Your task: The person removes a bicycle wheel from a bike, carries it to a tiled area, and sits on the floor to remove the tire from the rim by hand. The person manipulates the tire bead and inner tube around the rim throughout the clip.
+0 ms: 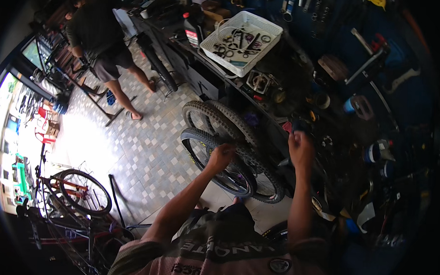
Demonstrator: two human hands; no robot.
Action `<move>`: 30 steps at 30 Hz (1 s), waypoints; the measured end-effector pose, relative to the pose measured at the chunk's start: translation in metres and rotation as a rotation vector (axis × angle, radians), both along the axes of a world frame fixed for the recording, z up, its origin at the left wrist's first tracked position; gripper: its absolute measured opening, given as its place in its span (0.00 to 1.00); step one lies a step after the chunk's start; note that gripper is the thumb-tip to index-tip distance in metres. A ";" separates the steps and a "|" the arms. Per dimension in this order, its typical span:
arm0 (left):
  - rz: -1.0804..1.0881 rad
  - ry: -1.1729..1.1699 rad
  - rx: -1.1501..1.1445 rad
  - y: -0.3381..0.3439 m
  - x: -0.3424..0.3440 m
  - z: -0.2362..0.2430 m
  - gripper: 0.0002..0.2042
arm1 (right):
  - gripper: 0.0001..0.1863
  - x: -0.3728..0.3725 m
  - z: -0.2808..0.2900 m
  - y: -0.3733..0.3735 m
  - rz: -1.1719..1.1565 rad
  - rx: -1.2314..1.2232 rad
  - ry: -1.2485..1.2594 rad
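My left hand (221, 157) is closed, with its fingers curled in front of the upright bicycle wheels. Whether it touches a tyre or pinches something small, I cannot tell. The front wheel's tyre (186, 148) is black and knobbly; another wheel (221, 114) leans right behind it. My right hand (301, 146) reaches over the dark workbench edge, its fingers bent together. A small pinkish-red thing (287, 126) shows right at its fingertips; its kind is unclear, and what lies inside the fingers is hidden.
A white basket (273, 30) of small metal parts stands on the cluttered bench, beside a dark bottle (190, 31) with a red cap. Tools hang on the dark wall. A person (98, 34) stands at the far left on the tiled floor (152, 120). Bicycles (85, 193) crowd the lower left.
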State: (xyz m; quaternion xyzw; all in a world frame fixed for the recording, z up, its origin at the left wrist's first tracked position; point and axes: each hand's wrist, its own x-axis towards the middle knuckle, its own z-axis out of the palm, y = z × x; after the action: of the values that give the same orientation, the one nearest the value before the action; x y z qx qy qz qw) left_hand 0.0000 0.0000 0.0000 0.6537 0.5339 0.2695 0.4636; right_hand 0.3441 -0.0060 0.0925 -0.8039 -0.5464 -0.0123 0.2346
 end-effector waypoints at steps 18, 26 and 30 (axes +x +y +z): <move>-0.090 -0.039 -0.190 0.090 0.306 0.075 0.27 | 0.25 0.044 0.028 -0.002 0.024 -0.048 0.085; -0.046 -0.262 -0.456 0.119 0.346 0.068 0.27 | 0.26 0.055 0.033 -0.031 0.069 -0.120 0.236; -0.273 0.099 0.086 0.112 0.323 0.084 0.32 | 0.24 0.036 0.085 -0.051 -0.021 -0.029 0.146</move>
State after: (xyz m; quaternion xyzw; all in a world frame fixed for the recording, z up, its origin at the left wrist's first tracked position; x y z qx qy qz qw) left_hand 0.3234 0.1125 0.0843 0.7520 0.4501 0.1938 0.4408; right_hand 0.3804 -0.0574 0.1773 -0.8118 -0.5194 0.0519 0.2619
